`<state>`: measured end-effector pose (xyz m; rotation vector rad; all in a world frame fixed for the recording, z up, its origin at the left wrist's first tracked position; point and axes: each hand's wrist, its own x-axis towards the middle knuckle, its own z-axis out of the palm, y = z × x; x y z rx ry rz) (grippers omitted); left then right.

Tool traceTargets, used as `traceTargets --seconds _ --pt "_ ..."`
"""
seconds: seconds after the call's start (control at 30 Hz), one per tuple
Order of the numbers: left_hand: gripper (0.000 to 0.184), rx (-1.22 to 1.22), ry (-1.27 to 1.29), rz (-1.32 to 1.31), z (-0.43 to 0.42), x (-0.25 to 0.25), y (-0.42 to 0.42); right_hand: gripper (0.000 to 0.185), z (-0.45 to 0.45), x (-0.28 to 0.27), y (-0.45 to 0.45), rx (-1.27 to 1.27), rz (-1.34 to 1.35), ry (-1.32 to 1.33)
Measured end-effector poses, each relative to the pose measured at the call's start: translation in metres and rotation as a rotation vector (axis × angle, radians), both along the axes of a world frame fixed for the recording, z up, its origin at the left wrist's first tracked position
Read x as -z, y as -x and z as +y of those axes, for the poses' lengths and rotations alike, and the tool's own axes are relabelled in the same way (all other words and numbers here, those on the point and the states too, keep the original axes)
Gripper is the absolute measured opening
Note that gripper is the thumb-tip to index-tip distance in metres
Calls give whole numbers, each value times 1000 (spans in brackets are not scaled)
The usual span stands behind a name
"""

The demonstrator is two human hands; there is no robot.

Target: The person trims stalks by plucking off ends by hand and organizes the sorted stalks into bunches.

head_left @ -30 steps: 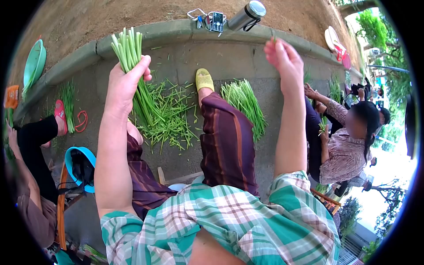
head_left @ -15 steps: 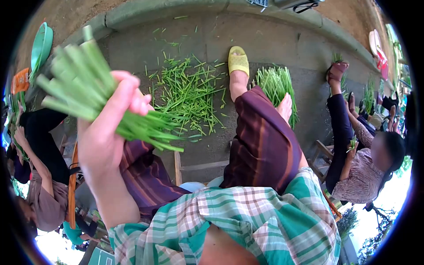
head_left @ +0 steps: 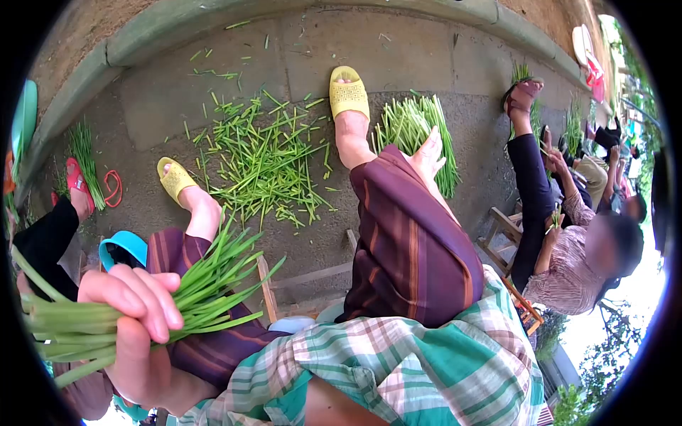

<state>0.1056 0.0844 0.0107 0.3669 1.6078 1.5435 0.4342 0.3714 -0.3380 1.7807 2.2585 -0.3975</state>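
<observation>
A bundle of long green stalks [head_left: 213,284] lies in my left hand [head_left: 138,319], low at the left; its thick pale ends point left and its thin leafy ends right. My right hand [head_left: 428,157] reaches past my right knee and touches a pile of green stalks [head_left: 408,124] on the ground, its fingers spread over the near side. Between my feet, in yellow slippers [head_left: 348,92], a loose heap of short cut green pieces [head_left: 263,160] is scattered on the pavement.
A curb [head_left: 142,35] curves along the far side. At the right sits a person in a striped top [head_left: 558,273], holding a few stalks. At the left are another person's red slipper [head_left: 79,186], a red loop [head_left: 112,189] and a blue basin [head_left: 124,245]. A wooden stool [head_left: 501,231] stands at the right.
My left hand has come down and left with the bundle, which now points leftward. My right hand has gone from raised in the air to the stalk pile. The view has tilted downward.
</observation>
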Motion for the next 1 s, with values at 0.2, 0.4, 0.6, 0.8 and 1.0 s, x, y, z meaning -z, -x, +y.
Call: traceTargets --seconds 0.2,0.4,0.6,0.8,1.0 --pt "20 -59 44 -3 -1 3 -1 121 3 4 3 -16 -6 -84" --pt "21 -86 49 12 0 5 -2 93 19 26 -19 -9 -43 -74" --pt "32 -110 164 36 2 7 -4 83 26 33 -37 -36 -10 -20" --pt "22 -75 86 -13 3 9 -2 73 41 39 -56 -95 175 71" --pt "21 -57 78 7 6 13 -3 87 31 34 -39 -114 83 -7"
